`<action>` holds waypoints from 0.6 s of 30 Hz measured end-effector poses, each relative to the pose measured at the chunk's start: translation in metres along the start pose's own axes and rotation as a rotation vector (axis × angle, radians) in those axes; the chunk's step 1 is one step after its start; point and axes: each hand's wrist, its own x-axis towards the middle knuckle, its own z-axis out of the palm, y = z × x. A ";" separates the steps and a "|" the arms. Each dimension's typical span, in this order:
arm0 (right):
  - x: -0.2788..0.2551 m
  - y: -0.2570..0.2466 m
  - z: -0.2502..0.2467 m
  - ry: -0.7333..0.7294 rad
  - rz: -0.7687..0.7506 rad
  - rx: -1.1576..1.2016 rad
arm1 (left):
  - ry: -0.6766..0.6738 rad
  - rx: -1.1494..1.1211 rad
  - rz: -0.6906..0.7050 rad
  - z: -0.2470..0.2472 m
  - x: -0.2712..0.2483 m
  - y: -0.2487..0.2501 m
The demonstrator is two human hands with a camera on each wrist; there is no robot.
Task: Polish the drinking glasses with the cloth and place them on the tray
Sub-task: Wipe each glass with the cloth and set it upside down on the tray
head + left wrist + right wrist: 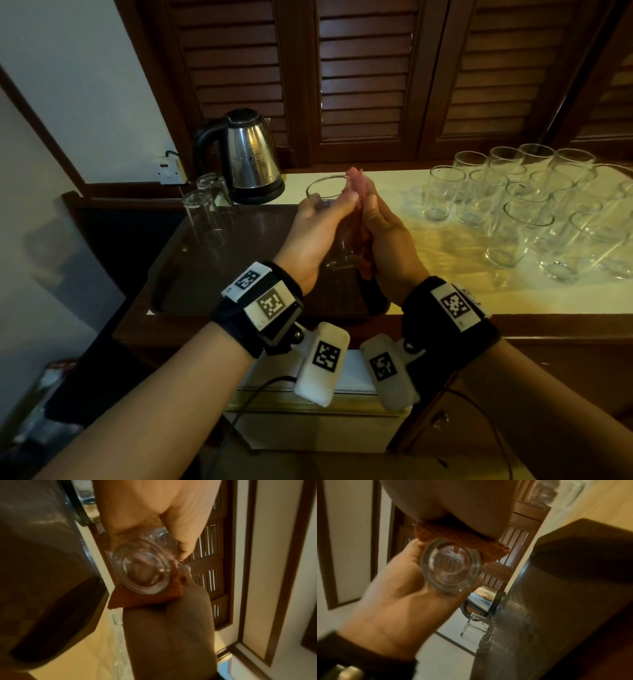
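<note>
Kettle [251, 154] behind tray [178, 263]; glasses [534, 209] on counter [445, 274] right.

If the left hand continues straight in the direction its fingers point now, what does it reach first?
Probably the kettle. The left hand grips the glass with its fingers aimed forward; depth is unclear.

Dark wooden louvred doors [366, 78] stand behind the cream worktop [462, 246], which glows under warm yellow light. Left of the doors rises a pale wall [68, 85] with a white socket [169, 170] low down. Below the worktop's dark wood edge sits a white cabinet [308, 425].
</note>
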 end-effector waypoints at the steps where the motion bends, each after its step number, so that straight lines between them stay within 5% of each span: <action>1: -0.002 -0.002 -0.001 -0.002 0.042 0.079 | -0.045 -0.055 -0.020 -0.001 -0.002 0.001; 5: -0.007 -0.009 -0.009 0.008 0.120 0.227 | -0.181 -0.097 -0.015 -0.011 -0.005 0.002; 12: -0.007 -0.002 -0.001 0.006 -0.070 -0.091 | -0.020 -0.073 -0.003 -0.001 -0.002 0.000; 18: -0.013 -0.006 -0.006 -0.026 0.133 0.226 | -0.171 -0.121 0.006 -0.008 -0.009 -0.005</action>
